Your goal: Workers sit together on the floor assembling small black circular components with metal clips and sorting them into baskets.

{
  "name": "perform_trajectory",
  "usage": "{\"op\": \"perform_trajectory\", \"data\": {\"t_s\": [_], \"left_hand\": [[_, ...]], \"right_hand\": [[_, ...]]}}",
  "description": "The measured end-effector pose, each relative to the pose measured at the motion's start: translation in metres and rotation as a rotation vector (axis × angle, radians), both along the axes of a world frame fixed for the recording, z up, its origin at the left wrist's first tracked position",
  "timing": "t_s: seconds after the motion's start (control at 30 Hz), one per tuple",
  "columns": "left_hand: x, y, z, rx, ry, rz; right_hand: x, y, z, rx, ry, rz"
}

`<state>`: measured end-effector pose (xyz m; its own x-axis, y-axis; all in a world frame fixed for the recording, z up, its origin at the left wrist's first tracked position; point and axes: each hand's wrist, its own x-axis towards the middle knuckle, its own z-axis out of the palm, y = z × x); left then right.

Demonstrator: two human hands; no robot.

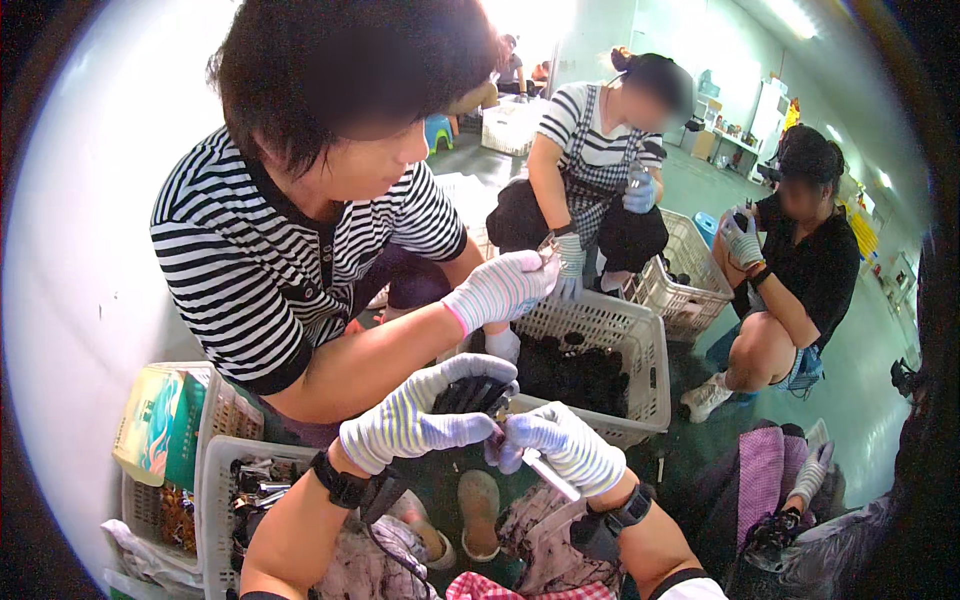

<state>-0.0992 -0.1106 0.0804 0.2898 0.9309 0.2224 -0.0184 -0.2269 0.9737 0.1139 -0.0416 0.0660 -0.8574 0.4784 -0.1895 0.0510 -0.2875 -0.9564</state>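
Observation:
In front of my body, both gloved hands meet over my lap. My left hand (420, 415) is closed around a dark, ribbed black part (475, 396), its thumb and fingertips pressed toward my right hand. A small shiny bit shows at the part's end, too small to name. Closed as well, my right hand (575, 445) grips a slim white-handled tool (550, 473) that slants down to the right. The tool's working end is hidden among my fingers. Just beyond my hands, a white crate (655, 385) holds a heap of black parts (570, 375).
Close on my left, a co-worker's gloved hand (505, 290) holds a small piece above the crate. Two more co-workers sit across and to the right. A crate (213, 500) of metal pieces and a green-and-cream box (160, 425) stand at left. Checked pink cloth (760, 475) lies right.

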Motion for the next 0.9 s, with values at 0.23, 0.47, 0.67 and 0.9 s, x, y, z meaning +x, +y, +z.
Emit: {"op": "perform_trajectory", "data": {"t_s": [0.23, 0.47, 0.67, 0.9], "left_hand": [[0.009, 0.011, -0.021, -0.030, 0.074, -0.060], [0.001, 0.028, -0.031, -0.142, -0.510, -0.044], [0.008, 0.032, -0.034, -0.173, -0.578, -0.060], [0.018, 0.025, -0.039, -0.122, -0.592, -0.125]], "right_hand": [[0.004, 0.007, -0.019, 0.249, 0.054, -0.155], [0.008, 0.020, -0.029, 0.065, 0.152, 0.027], [0.020, 0.019, -0.028, 0.028, 0.447, -0.057], [0.019, 0.011, -0.027, 0.077, 0.341, 0.030]]}}
